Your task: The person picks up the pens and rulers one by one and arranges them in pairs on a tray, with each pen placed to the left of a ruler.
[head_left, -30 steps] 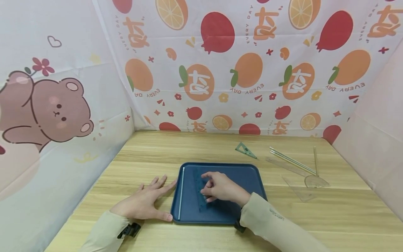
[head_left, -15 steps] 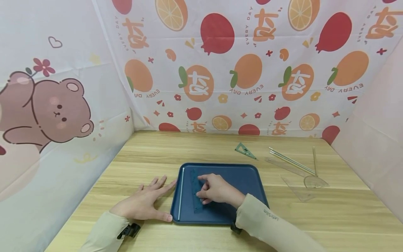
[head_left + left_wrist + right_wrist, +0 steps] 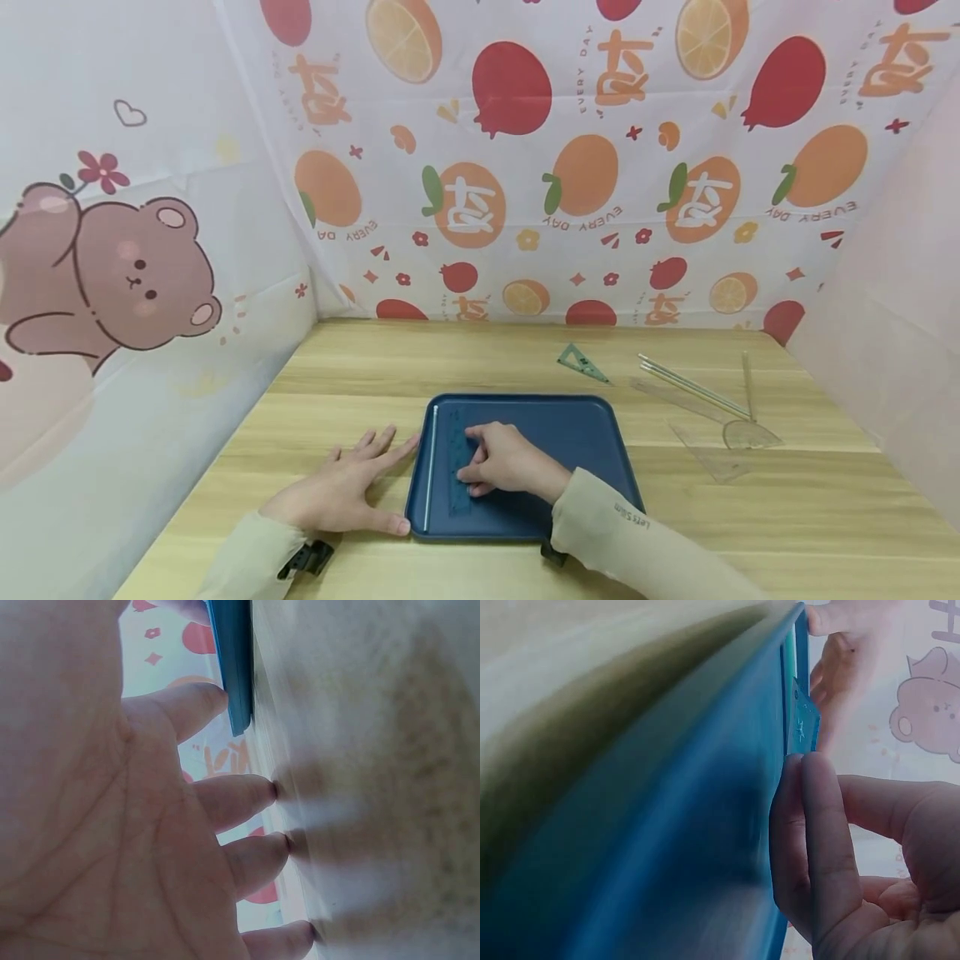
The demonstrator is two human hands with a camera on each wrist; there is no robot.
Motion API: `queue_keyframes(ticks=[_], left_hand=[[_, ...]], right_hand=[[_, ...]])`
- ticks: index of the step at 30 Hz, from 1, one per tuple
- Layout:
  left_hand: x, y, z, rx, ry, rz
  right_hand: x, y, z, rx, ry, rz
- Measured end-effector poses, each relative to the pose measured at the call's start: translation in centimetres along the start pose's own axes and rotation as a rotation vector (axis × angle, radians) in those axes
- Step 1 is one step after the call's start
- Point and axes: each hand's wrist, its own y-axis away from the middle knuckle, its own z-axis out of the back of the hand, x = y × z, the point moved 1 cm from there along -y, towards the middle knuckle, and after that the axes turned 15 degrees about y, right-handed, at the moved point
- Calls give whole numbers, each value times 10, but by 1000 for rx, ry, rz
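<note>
A dark blue tray (image 3: pixel 570 429) lies on the wooden table, with a slim pale pencil (image 3: pixel 431 475) along its left side. My right hand (image 3: pixel 510 458) pinches a see-through ruler (image 3: pixel 457 446) by its right edge, just right of the pencil and roughly parallel to it. The right wrist view shows this ruler (image 3: pixel 804 724) tilted, one edge raised off the tray floor. Spread wide, my left hand (image 3: pixel 333 492) has its thumb and index finger at the tray's left rim. In the left wrist view its other fingertips press on the tabletop beside the tray edge (image 3: pixel 236 675).
Behind the tray lies a green set square (image 3: pixel 581 364). To the right are several pencils (image 3: pixel 697 385), another clear ruler (image 3: pixel 678 398), a protractor (image 3: pixel 750 434) and a clear set square (image 3: pixel 708 450). Printed cloth walls (image 3: pixel 510 192) stand behind and at both sides.
My right hand has moved left with the ruler, bringing it closer to the pencil and straighter alongside it. My left hand has stayed at the tray's rim.
</note>
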Motion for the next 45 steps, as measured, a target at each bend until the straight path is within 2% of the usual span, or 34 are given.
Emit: queue_keyframes(ticks=[11,23,38,45], left_hand=[[4,2,-3,1,25,3],[0,-1,-1,0,-19,-22],[-2,-1,0,-10,-25,-20],[-2,0,0,-5,-21,-24]], right_hand=[[4,-3,-7,10,19,-20],[6,-5,-7,-4,56,-9],[9,-4,-7,16,0,-10],[7,-4,-8,46,-82,-13]])
